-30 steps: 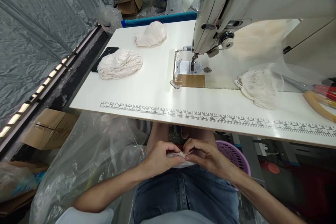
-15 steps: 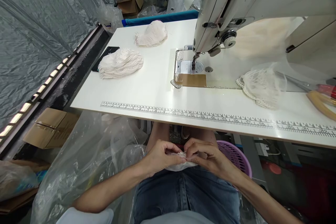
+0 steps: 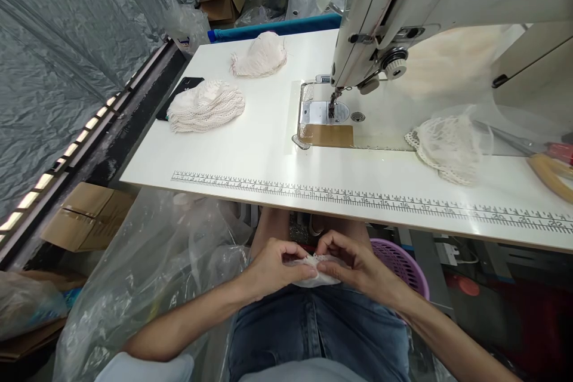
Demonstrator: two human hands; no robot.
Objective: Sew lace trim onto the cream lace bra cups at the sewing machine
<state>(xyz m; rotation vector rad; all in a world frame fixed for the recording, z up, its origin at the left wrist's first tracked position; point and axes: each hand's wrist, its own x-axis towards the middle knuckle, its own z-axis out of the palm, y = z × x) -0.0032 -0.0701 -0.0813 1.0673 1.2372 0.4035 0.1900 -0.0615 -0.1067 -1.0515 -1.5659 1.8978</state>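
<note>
Above my lap, just below the table edge, both hands hold a small piece of white lace fabric [image 3: 319,277]. My left hand [image 3: 278,264] pinches its left side between thumb and fingers. On the other side my right hand [image 3: 351,259] grips the right part, thumb on top and index finger curled at the upper edge. Part of the cloth is hidden under the fingers. Beyond the hands, a stack of white lace pieces [image 3: 206,106] lies on the table's left, and a smaller pinkish-white pile [image 3: 262,55] lies behind it.
A sewing machine [image 3: 371,42] stands on the white table [image 3: 250,155], which has a printed ruler along its front edge. More lace [image 3: 447,146] and scissors with red handles [image 3: 559,152] lie at right. A purple basket [image 3: 400,265] sits below. Clear plastic [image 3: 165,262] hangs at left.
My right hand's fingers have shifted slightly up and opened a little at the cloth's upper edge. The left hand keeps its pinch. The view has moved slightly.
</note>
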